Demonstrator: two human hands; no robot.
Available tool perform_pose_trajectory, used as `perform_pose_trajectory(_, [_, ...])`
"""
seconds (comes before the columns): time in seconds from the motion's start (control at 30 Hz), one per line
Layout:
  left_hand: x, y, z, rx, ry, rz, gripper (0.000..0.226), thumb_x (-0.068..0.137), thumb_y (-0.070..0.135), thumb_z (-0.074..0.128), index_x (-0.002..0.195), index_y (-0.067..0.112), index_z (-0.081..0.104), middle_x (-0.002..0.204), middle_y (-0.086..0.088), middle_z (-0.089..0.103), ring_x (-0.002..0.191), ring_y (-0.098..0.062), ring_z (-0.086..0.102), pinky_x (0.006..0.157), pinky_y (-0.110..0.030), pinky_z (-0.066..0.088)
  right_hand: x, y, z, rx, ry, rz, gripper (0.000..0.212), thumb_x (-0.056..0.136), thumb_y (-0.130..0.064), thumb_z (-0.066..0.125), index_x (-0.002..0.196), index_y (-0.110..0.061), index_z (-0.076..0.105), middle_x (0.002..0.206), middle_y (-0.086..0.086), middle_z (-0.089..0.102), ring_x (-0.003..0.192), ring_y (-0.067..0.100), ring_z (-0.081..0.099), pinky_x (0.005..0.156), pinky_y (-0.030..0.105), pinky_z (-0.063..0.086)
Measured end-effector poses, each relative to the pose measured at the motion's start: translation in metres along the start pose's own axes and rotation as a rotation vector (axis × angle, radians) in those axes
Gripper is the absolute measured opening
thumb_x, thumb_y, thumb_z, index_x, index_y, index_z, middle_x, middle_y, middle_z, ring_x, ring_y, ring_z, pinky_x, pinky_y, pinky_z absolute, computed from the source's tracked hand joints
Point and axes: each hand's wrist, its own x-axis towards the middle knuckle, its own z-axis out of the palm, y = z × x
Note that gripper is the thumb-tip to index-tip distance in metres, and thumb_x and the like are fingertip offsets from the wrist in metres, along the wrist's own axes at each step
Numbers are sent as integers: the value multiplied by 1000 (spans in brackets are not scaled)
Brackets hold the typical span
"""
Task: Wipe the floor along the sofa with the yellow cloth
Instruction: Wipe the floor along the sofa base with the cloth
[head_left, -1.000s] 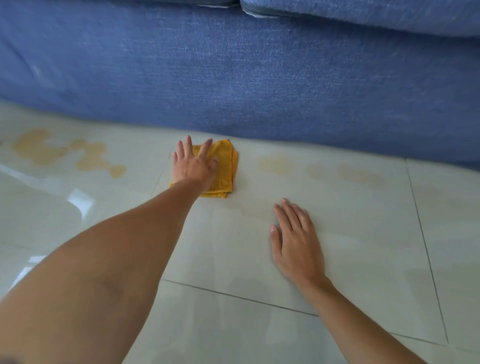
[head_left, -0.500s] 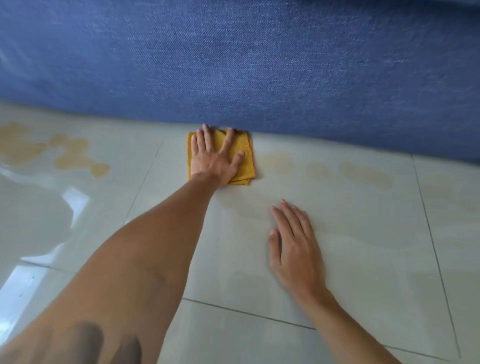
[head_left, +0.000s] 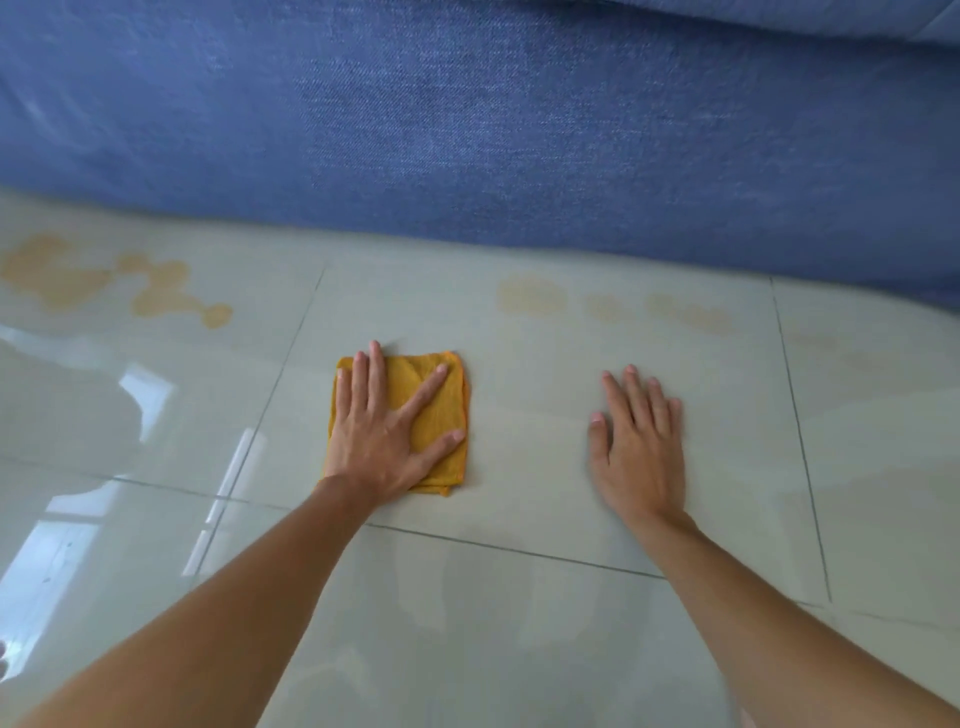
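A folded yellow cloth (head_left: 441, 410) lies flat on the pale tiled floor (head_left: 519, 597), some way in front of the blue sofa (head_left: 493, 130). My left hand (head_left: 387, 431) presses down on the cloth with fingers spread, covering its left half. My right hand (head_left: 636, 441) rests flat on the bare tile to the right of the cloth, fingers apart, holding nothing. The sofa's base runs across the whole top of the view.
Yellowish stains (head_left: 119, 283) mark the floor at the far left near the sofa. Fainter round stains (head_left: 613, 304) sit ahead of my right hand. Window glare (head_left: 145, 389) reflects off the glossy tiles on the left.
My left hand has pulled the cloth back from the sofa's base towards me. My right hand has stayed flat on the tile.
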Motion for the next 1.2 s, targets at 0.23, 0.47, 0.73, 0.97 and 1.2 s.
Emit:
perform_pose_trajectory(0.23, [47,-34,-5,13,-14,-195,86,72,90,17,150,56,11,163,-28,0,150,-46,4,123,-56,5,-1,1,2,-7,4,-1,58,96,-37,25,148,-16,43,157,10,37,146,34,31,120,55,19])
perform_pose_trajectory(0.47, [162,-12,-2,16,-46,-200,84,71,94,15,148,61,3,163,-26,-7,150,-45,-2,122,-57,0,-1,6,10,-28,32,-21,55,99,-34,30,150,-16,39,160,8,31,149,32,26,122,54,15])
perform_pose_trajectory(0.73, [165,93,1,19,-69,30,85,73,92,15,150,57,5,162,-29,-4,151,-46,-2,121,-59,1,2,10,0,323,85,-6,55,98,-35,32,148,-14,41,157,8,37,148,23,29,123,49,14])
perform_pose_trajectory(0.97, [61,122,3,-2,-68,116,84,74,91,18,151,56,11,162,-30,-2,150,-48,2,120,-60,5,-37,33,-26,142,-22,43,61,95,-42,24,149,-20,40,159,8,35,148,28,28,122,51,14])
perform_pose_trajectory(1.2, [-34,59,-4,-4,-57,2,87,71,93,17,150,57,15,163,-27,0,151,-45,5,122,-57,8,-59,37,-27,-51,-218,36,66,95,-52,10,155,-29,21,165,7,13,153,30,10,123,54,5])
